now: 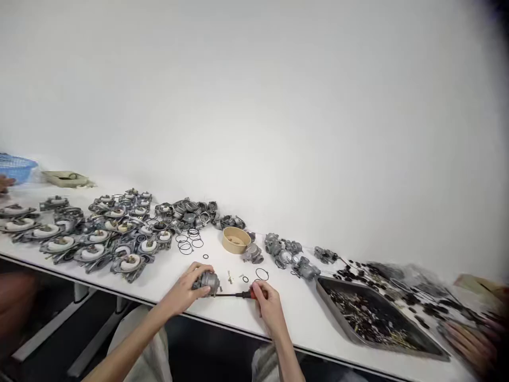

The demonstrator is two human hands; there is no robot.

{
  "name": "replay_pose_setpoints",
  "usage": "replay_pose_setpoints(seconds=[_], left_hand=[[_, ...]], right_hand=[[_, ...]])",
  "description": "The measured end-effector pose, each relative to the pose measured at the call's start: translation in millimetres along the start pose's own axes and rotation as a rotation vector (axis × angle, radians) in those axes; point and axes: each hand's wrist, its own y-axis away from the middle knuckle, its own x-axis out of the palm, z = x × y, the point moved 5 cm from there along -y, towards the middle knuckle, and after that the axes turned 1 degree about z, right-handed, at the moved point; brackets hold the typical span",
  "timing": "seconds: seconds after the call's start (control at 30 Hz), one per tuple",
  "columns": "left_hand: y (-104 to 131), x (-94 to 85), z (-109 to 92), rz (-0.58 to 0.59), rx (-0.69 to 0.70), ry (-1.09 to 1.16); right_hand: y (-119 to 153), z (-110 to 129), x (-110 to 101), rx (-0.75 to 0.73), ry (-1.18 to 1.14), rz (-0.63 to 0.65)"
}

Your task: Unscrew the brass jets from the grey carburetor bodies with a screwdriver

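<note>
Near the table's front edge, my left hand (186, 289) is wrapped round a grey metal carburetor part (210, 282). My right hand (268, 303) pinches the red handle of a screwdriver (234, 294), whose shaft points left and reaches the metal part's lower right side; the exact contact of the tip is too small to tell. Small brass pieces (229, 276) and black rubber rings (245, 279) lie just behind the screwdriver. A round tan bowl (236, 248) with a few small pieces inside stands farther back.
Many carburetor bodies with white floats (93, 251) cover the left side. More grey castings (191, 209) lie at the back. A metal tray (345, 331) of small parts stands right. Other people's hands show at the far left (5, 183) and far right (469, 342).
</note>
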Motion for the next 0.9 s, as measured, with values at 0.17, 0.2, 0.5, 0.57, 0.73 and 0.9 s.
replay_pose_setpoints(seconds=[0.17,0.2,0.5,0.57,0.73,0.9], left_hand=[[1,0.1,-5,-0.006,0.000,-0.008],[1,0.2,-5,-0.006,0.001,-0.010],[1,-0.2,-6,-0.014,-0.011,-0.020],[1,-0.3,-6,-0.014,-0.009,-0.018],[1,-0.1,-4,-0.012,-0.011,-0.018],[0,-0.2,-4,-0.013,-0.005,-0.019]], right_hand=[[4,14,-2,-0.101,-0.068,0.043],[5,13,-2,-0.064,-0.077,0.038],[7,16,1,-0.013,-0.182,0.031],[7,16,0,-0.033,-0.142,0.007],[7,16,2,-0.082,-0.157,0.045],[7,16,1,-0.105,-0.149,0.034]])
